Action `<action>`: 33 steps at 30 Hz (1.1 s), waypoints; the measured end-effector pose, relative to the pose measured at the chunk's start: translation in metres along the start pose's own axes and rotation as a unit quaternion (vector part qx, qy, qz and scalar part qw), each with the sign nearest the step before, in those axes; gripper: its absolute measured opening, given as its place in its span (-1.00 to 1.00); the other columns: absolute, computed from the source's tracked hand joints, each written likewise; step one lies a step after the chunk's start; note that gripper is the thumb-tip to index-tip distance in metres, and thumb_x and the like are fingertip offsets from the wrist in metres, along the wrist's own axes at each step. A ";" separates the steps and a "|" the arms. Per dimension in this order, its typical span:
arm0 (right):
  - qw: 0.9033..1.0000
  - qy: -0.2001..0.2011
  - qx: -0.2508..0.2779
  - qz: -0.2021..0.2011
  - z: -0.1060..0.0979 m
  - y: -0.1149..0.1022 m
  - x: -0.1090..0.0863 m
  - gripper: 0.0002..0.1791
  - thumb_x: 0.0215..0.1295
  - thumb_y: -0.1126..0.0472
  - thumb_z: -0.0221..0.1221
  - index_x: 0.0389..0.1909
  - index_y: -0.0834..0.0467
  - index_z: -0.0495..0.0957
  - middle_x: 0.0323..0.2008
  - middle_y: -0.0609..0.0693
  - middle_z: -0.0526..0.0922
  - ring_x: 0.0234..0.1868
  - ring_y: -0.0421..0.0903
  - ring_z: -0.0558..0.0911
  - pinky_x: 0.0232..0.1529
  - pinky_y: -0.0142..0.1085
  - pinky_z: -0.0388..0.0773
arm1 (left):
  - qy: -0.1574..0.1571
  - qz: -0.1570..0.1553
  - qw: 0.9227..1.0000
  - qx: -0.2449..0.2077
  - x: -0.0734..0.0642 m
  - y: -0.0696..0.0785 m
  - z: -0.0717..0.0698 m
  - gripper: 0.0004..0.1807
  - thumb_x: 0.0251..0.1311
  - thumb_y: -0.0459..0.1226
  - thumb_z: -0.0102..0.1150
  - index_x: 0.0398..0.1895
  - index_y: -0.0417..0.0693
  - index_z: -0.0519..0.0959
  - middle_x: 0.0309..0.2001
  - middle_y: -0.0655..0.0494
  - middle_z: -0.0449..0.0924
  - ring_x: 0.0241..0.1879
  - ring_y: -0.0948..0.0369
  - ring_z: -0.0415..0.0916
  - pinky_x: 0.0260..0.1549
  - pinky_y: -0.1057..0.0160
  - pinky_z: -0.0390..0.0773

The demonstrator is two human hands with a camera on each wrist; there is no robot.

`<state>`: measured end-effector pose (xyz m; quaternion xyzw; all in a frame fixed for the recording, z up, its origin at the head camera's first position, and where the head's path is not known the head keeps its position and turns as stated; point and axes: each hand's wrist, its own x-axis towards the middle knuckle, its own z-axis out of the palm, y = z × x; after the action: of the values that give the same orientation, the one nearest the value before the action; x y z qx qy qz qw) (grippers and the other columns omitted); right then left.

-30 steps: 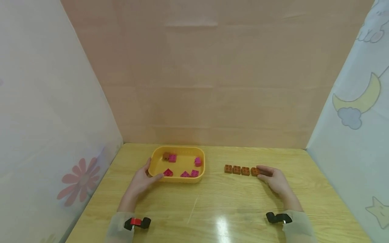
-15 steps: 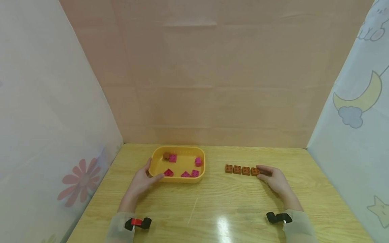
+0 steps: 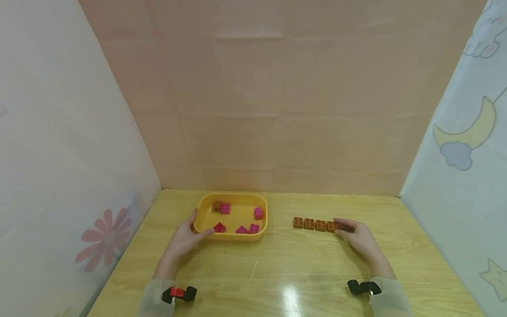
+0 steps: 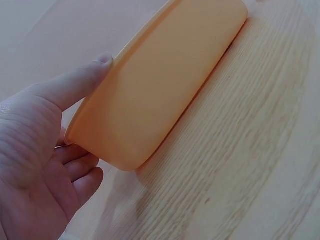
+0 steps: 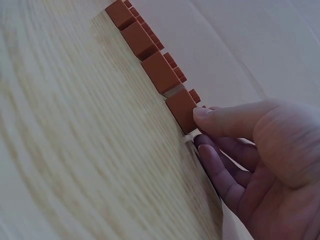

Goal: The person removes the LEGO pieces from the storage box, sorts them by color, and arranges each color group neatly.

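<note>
My left hand (image 3: 183,235) grips the left end of a yellow tray (image 3: 237,237), thumb on the near rim and fingers round the side. In the left wrist view the thumb presses the tray wall (image 4: 150,75). Inside the tray lie several pink building bricks (image 3: 225,208) and a brown brick (image 3: 216,206). To the right, several brown building bricks stand in a row on the table, studs up. My right hand (image 3: 359,237) pinches the rightmost brown brick (image 5: 181,111) between thumb and fingers; its far side is hidden. A narrow gap separates it from its neighbouring brick (image 5: 161,73).
The wooden table (image 3: 277,268) meets a tan backdrop (image 3: 277,132) behind the tray and bricks. White printed cloth stands at the left and right sides. Each wrist wears a black camera band (image 3: 364,287).
The rightmost brown brick has shifted slightly left toward the row, with my right hand on it. My left hand and the tray have stayed in place.
</note>
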<state>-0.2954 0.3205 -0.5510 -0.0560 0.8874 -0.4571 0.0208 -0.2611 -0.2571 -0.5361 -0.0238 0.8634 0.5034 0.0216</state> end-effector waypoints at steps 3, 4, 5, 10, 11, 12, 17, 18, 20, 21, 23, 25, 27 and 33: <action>1.000 0.003 -0.002 0.001 0.000 0.000 0.001 -0.45 0.54 0.15 0.32 0.44 0.29 0.54 0.32 0.31 0.62 0.30 0.26 0.62 0.05 -0.51 0.53 | -0.002 -0.003 1.000 0.002 0.001 0.000 -0.001 0.29 0.26 0.08 0.54 0.74 -0.26 -0.13 0.72 -0.21 -0.14 0.66 -0.17 -0.06 0.58 -0.12 0.06; 1.000 0.003 -0.004 0.000 0.001 0.001 0.001 -0.45 0.54 0.15 0.32 0.44 0.29 0.54 0.32 0.31 0.62 0.30 0.26 0.61 0.05 -0.51 0.52 | -0.003 -0.004 1.000 0.002 0.000 -0.001 -0.001 0.29 0.26 0.08 0.53 0.74 -0.26 -0.13 0.72 -0.21 -0.14 0.66 -0.17 -0.06 0.58 -0.13 0.07; 1.000 0.004 -0.004 0.000 0.001 0.001 0.001 -0.45 0.54 0.16 0.31 0.43 0.29 0.54 0.32 0.31 0.62 0.30 0.26 0.61 0.05 -0.51 0.52 | -0.003 -0.005 1.000 0.000 0.000 -0.001 -0.001 0.29 0.26 0.08 0.53 0.74 -0.25 -0.14 0.72 -0.21 -0.15 0.66 -0.16 -0.06 0.58 -0.12 0.07; 1.000 0.006 -0.003 -0.004 0.001 0.002 0.000 -0.47 0.54 0.18 0.31 0.42 0.31 0.54 0.31 0.32 0.62 0.29 0.27 0.61 0.05 -0.51 0.53 | -0.006 -0.003 1.000 -0.008 -0.001 -0.002 0.000 0.28 0.28 0.07 0.53 0.74 -0.26 -0.14 0.72 -0.21 -0.15 0.66 -0.16 -0.07 0.58 -0.11 0.06; 1.000 0.006 -0.001 -0.002 0.001 0.002 0.000 -0.47 0.54 0.18 0.31 0.42 0.31 0.55 0.31 0.32 0.62 0.29 0.26 0.61 0.05 -0.51 0.52 | -0.006 -0.003 1.000 -0.010 -0.001 -0.002 0.000 0.28 0.28 0.06 0.53 0.74 -0.26 -0.14 0.72 -0.21 -0.15 0.66 -0.16 -0.07 0.58 -0.11 0.05; 1.000 0.005 -0.001 -0.001 0.001 0.002 0.000 -0.47 0.54 0.18 0.31 0.42 0.31 0.54 0.31 0.32 0.62 0.30 0.26 0.61 0.05 -0.52 0.52 | -0.007 -0.002 1.000 -0.009 -0.001 -0.002 0.000 0.28 0.28 0.05 0.53 0.74 -0.27 -0.14 0.72 -0.21 -0.15 0.66 -0.16 -0.08 0.59 -0.11 0.05; 1.000 0.004 0.006 0.008 0.001 0.001 0.000 -0.45 0.55 0.16 0.30 0.44 0.30 0.52 0.34 0.31 0.61 0.32 0.25 0.59 0.05 -0.55 0.50 | -0.006 0.004 1.000 -0.008 0.000 -0.002 -0.001 0.28 0.27 0.05 0.54 0.74 -0.26 -0.14 0.72 -0.21 -0.13 0.66 -0.15 -0.07 0.60 -0.11 0.03; 1.000 0.004 0.007 0.008 0.000 0.001 0.000 -0.44 0.55 0.15 0.30 0.45 0.30 0.52 0.34 0.31 0.61 0.32 0.25 0.59 0.05 -0.55 0.49 | -0.004 0.004 1.000 -0.005 0.000 -0.001 -0.001 0.28 0.26 0.06 0.54 0.74 -0.25 -0.13 0.72 -0.21 -0.12 0.66 -0.16 -0.07 0.60 -0.11 0.03; 1.000 0.003 0.008 0.008 0.000 0.000 0.000 -0.44 0.56 0.14 0.30 0.45 0.30 0.51 0.34 0.31 0.60 0.32 0.25 0.59 0.05 -0.56 0.49 | -0.002 0.003 1.000 0.000 0.001 0.000 -0.001 0.28 0.26 0.06 0.54 0.74 -0.25 -0.13 0.72 -0.21 -0.12 0.66 -0.16 -0.07 0.60 -0.11 0.02; 1.000 0.002 0.008 0.010 -0.001 -0.001 0.000 -0.43 0.56 0.13 0.30 0.45 0.31 0.51 0.34 0.31 0.60 0.32 0.26 0.59 0.05 -0.56 0.49 | -0.001 0.002 1.000 0.002 0.001 0.000 -0.001 0.28 0.26 0.06 0.54 0.74 -0.24 -0.12 0.72 -0.21 -0.11 0.66 -0.16 -0.07 0.60 -0.12 0.02; 1.000 0.001 0.011 0.015 -0.001 -0.002 -0.001 -0.43 0.56 0.12 0.30 0.46 0.30 0.51 0.34 0.30 0.61 0.32 0.24 0.60 0.05 -0.56 0.49 | -0.001 -0.005 1.000 0.005 0.001 0.001 -0.001 0.28 0.26 0.07 0.54 0.74 -0.24 -0.12 0.72 -0.20 -0.11 0.67 -0.16 -0.08 0.60 -0.12 0.01; 1.000 -0.002 0.016 0.023 -0.002 -0.003 -0.003 -0.42 0.57 0.10 0.29 0.47 0.30 0.50 0.34 0.29 0.61 0.32 0.23 0.60 0.05 -0.55 0.49 | -0.002 -0.008 1.000 0.010 0.000 0.001 0.000 0.28 0.26 0.08 0.54 0.74 -0.25 -0.12 0.72 -0.21 -0.11 0.67 -0.17 -0.09 0.60 -0.13 0.01; 0.999 -0.003 0.025 0.031 -0.003 -0.004 -0.004 -0.41 0.58 0.09 0.28 0.48 0.30 0.49 0.33 0.29 0.62 0.31 0.21 0.61 0.04 -0.55 0.50 | -0.003 -0.009 1.000 0.013 0.000 0.001 0.000 0.29 0.26 0.08 0.54 0.74 -0.25 -0.12 0.72 -0.21 -0.11 0.67 -0.17 -0.09 0.60 -0.14 0.01; 0.998 0.008 0.037 0.042 -0.007 -0.005 -0.005 -0.38 0.59 0.01 0.26 0.48 0.29 0.49 0.35 0.27 0.61 0.20 -0.18 0.63 0.03 -0.60 0.45 | -0.003 -0.001 1.000 0.015 0.001 0.000 -0.001 0.29 0.26 0.10 0.53 0.74 -0.25 -0.13 0.72 -0.22 -0.12 0.67 -0.16 -0.10 0.60 -0.13 0.01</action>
<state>-0.2904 0.3240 -0.5432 -0.0146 0.8715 -0.4890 0.0349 -0.2621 -0.2581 -0.5356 -0.0230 0.8707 0.4906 0.0255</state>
